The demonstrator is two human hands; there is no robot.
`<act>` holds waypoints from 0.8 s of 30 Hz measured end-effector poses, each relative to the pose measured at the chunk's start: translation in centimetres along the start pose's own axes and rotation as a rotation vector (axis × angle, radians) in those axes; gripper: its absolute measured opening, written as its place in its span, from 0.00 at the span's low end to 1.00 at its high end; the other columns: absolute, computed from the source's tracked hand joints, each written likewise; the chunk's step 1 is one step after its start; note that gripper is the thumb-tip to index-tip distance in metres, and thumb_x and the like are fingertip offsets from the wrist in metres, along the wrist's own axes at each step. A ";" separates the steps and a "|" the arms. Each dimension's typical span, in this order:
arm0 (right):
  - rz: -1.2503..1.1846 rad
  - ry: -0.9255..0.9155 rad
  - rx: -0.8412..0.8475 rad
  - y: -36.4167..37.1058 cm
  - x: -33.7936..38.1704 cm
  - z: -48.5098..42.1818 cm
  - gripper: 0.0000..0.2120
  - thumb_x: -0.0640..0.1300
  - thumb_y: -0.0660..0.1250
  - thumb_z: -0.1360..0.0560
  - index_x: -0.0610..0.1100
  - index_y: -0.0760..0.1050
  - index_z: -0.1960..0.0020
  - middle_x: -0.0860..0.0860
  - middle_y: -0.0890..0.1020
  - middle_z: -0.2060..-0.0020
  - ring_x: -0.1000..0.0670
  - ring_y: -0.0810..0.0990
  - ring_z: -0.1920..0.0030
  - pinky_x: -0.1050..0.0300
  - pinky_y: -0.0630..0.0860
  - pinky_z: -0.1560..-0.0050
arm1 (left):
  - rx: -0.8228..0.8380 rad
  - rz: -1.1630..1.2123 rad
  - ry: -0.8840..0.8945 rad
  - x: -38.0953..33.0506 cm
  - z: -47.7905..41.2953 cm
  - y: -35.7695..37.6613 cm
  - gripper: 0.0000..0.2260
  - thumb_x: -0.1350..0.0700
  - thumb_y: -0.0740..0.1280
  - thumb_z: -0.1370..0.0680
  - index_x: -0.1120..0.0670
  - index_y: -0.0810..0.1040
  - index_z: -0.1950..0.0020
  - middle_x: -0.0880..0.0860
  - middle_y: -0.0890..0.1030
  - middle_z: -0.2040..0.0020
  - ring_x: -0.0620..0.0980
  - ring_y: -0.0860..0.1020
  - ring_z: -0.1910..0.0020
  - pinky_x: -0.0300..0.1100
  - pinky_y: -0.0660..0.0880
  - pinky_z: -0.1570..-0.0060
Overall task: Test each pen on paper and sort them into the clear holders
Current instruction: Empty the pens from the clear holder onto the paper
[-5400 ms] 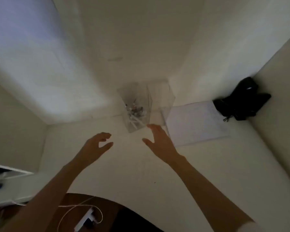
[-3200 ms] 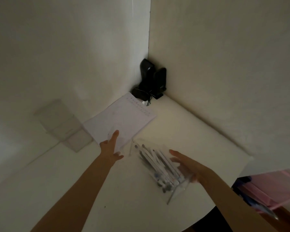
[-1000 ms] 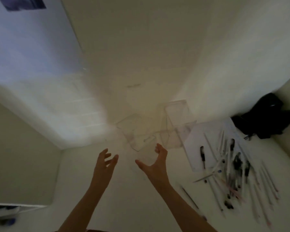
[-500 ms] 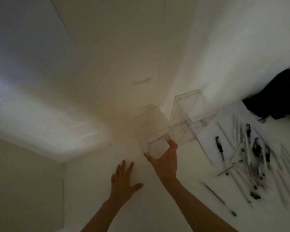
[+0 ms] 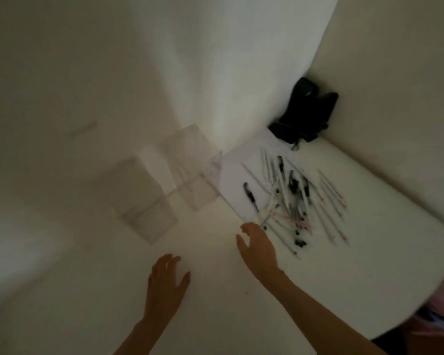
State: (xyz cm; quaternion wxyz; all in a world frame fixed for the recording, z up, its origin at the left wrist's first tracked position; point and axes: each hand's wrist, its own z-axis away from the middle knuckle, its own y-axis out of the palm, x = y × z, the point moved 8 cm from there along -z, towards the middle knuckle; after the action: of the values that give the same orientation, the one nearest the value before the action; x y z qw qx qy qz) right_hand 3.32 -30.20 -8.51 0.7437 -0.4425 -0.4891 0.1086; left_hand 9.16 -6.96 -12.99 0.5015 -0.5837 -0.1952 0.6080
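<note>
Several pens lie scattered on and beside a white sheet of paper at the right of the white table. Two clear holders stand against the wall: one on the left, another next to the paper. My right hand hovers with relaxed fingers just short of the nearest pens and holds nothing. My left hand is spread open over the table, nearer to me, also with nothing in it. The picture is dim and blurred.
A black device with a cable sits in the far corner where two walls meet. The table's edge runs along the lower right, with something pink beyond it.
My right hand has let go of the clear holder and moved right toward the pens. The left hand has drawn back toward me. The view has swung to the right.
</note>
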 end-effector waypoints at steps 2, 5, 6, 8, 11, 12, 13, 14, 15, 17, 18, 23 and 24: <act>-0.004 0.140 -0.101 -4.2 -5.6 -0.3 0.13 0.44 0.63 0.23 0.41 0.73 0.40 0.45 0.77 0.45 0.44 0.75 0.42 0.54 0.69 0.43 | 0.076 0.121 -0.044 -4.1 -0.4 2.6 0.19 0.44 0.64 0.26 0.55 0.74 0.43 0.53 0.75 0.49 0.54 0.76 0.49 0.44 0.73 0.50; 0.033 0.243 -0.202 -9.5 -11.6 -1.2 0.11 0.40 0.64 0.24 0.39 0.74 0.43 0.41 0.76 0.47 0.40 0.73 0.44 0.50 0.69 0.46 | 0.174 0.201 -0.161 -9.4 -0.9 6.3 0.20 0.44 0.67 0.26 0.56 0.71 0.42 0.52 0.72 0.51 0.50 0.73 0.53 0.38 0.68 0.53; 0.048 0.247 -0.231 -10.9 -13.0 -1.6 0.10 0.39 0.65 0.24 0.38 0.74 0.44 0.40 0.76 0.48 0.39 0.73 0.45 0.49 0.69 0.47 | 0.172 0.213 -0.199 -10.9 -1.1 7.2 0.21 0.44 0.67 0.27 0.58 0.70 0.43 0.52 0.72 0.51 0.51 0.73 0.53 0.38 0.66 0.54; 0.067 0.248 -0.263 -12.8 -15.1 -2.6 0.12 0.39 0.66 0.25 0.38 0.73 0.43 0.40 0.75 0.46 0.39 0.72 0.45 0.48 0.68 0.46 | 0.123 0.242 -0.287 -13.1 -1.5 8.3 0.24 0.45 0.69 0.28 0.61 0.69 0.42 0.57 0.73 0.48 0.55 0.73 0.48 0.42 0.67 0.52; 0.077 0.274 -0.249 -14.4 -17.4 -5.1 0.17 0.43 0.67 0.25 0.39 0.71 0.38 0.40 0.71 0.40 0.38 0.69 0.41 0.45 0.66 0.42 | 0.015 0.308 -0.381 -15.1 -2.2 9.4 0.29 0.49 0.72 0.30 0.65 0.65 0.39 0.65 0.71 0.43 0.62 0.72 0.46 0.49 0.70 0.48; 0.074 0.284 -0.240 -14.7 -18.0 -6.0 0.20 0.45 0.67 0.25 0.39 0.69 0.36 0.39 0.70 0.38 0.37 0.68 0.39 0.44 0.66 0.40 | -0.018 0.343 -0.422 -15.6 -2.3 9.5 0.31 0.50 0.72 0.30 0.65 0.63 0.36 0.66 0.70 0.41 0.63 0.71 0.45 0.50 0.70 0.47; 0.066 0.290 -0.231 -15.0 -18.4 -6.9 0.22 0.47 0.67 0.25 0.39 0.68 0.35 0.39 0.68 0.37 0.37 0.67 0.37 0.43 0.65 0.38 | -0.049 0.378 -0.459 -15.9 -2.4 9.4 0.32 0.51 0.72 0.29 0.65 0.62 0.34 0.65 0.69 0.39 0.63 0.70 0.43 0.49 0.69 0.47; 0.055 0.300 -0.215 -15.2 -18.9 -7.9 0.25 0.49 0.67 0.25 0.40 0.66 0.33 0.40 0.67 0.35 0.37 0.65 0.36 0.43 0.64 0.36 | -0.075 0.401 -0.473 -16.2 -2.7 9.2 0.31 0.51 0.71 0.28 0.64 0.61 0.33 0.64 0.69 0.39 0.63 0.69 0.42 0.49 0.68 0.46; 0.048 0.315 -0.191 -15.4 -19.3 -9.0 0.28 0.52 0.66 0.25 0.41 0.64 0.30 0.40 0.64 0.32 0.38 0.63 0.34 0.42 0.63 0.35 | -0.107 0.406 -0.450 -16.6 -3.0 9.0 0.29 0.53 0.71 0.27 0.65 0.62 0.34 0.65 0.71 0.42 0.64 0.69 0.42 0.48 0.66 0.45; 0.056 0.347 -0.119 -15.3 -20.1 -11.1 0.32 0.58 0.63 0.25 0.45 0.58 0.27 0.41 0.59 0.28 0.39 0.59 0.30 0.42 0.58 0.31 | -0.158 0.438 -0.391 -17.2 -3.9 8.7 0.27 0.58 0.71 0.28 0.68 0.63 0.35 0.63 0.73 0.52 0.63 0.68 0.44 0.44 0.64 0.46; 0.061 0.364 -0.071 -15.1 -20.4 -12.2 0.34 0.61 0.62 0.26 0.48 0.56 0.25 0.42 0.56 0.27 0.39 0.56 0.28 0.41 0.56 0.30 | -0.160 0.484 -0.398 -17.3 -4.3 8.7 0.28 0.58 0.71 0.27 0.66 0.62 0.33 0.62 0.72 0.51 0.59 0.68 0.47 0.41 0.64 0.48; 0.218 0.331 0.115 -13.4 -20.7 -14.5 0.35 0.66 0.58 0.27 0.54 0.54 0.25 0.44 0.55 0.26 0.39 0.55 0.29 0.42 0.57 0.31 | -0.115 0.502 -0.320 -19.6 -6.9 10.7 0.31 0.48 0.68 0.27 0.49 0.59 0.27 0.61 0.63 0.36 0.57 0.67 0.41 0.46 0.64 0.37; 0.245 0.302 0.110 -13.3 -20.6 -14.4 0.34 0.66 0.58 0.26 0.54 0.55 0.25 0.44 0.55 0.26 0.39 0.55 0.29 0.43 0.57 0.31 | -0.100 0.464 -0.294 -20.5 -7.3 11.1 0.30 0.47 0.67 0.26 0.48 0.59 0.27 0.59 0.61 0.35 0.58 0.65 0.38 0.47 0.62 0.35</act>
State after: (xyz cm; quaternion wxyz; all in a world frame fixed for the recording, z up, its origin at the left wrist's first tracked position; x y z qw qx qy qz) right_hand 1.30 -58.13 -13.24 0.8129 -0.4686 -0.3079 0.1573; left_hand 7.78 -31.39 -13.35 0.2858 -0.5423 -0.1570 0.7743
